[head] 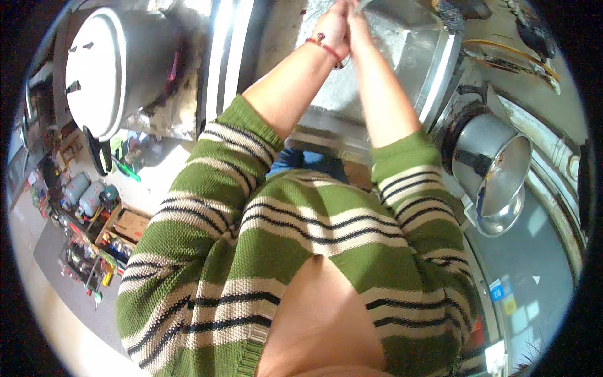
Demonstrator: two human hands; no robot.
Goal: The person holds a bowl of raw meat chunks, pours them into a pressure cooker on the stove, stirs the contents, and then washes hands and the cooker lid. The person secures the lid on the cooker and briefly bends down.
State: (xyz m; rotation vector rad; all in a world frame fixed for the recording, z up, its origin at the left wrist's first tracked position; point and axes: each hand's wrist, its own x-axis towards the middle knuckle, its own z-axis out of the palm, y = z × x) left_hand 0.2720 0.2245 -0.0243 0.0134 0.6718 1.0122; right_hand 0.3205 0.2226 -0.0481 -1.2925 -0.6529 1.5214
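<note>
My left hand (pixel 332 27) and my right hand (pixel 358 33) are pressed palm to palm at the top of the head view. Beneath them is a stainless steel sink (pixel 414 70), wet and shiny on its floor. A blurred, clear streak near the right hand may be running water; no tap shows. The fingertips run past the upper edge, and nothing held is visible between the palms. A red cord bracelet (pixel 325 45) with beads circles the left wrist. Both green striped knit sleeves (pixel 410 165) end below the elbows.
A large metal pressure cooker (pixel 146 56) with a black handle (pixel 96 153) stands left of the sink. To the right, a metal saucepan (pixel 485 146) is tilted beside a window (pixel 541 264). Farther left are gas cylinders (pixel 89 200) and a cardboard box (pixel 129 225).
</note>
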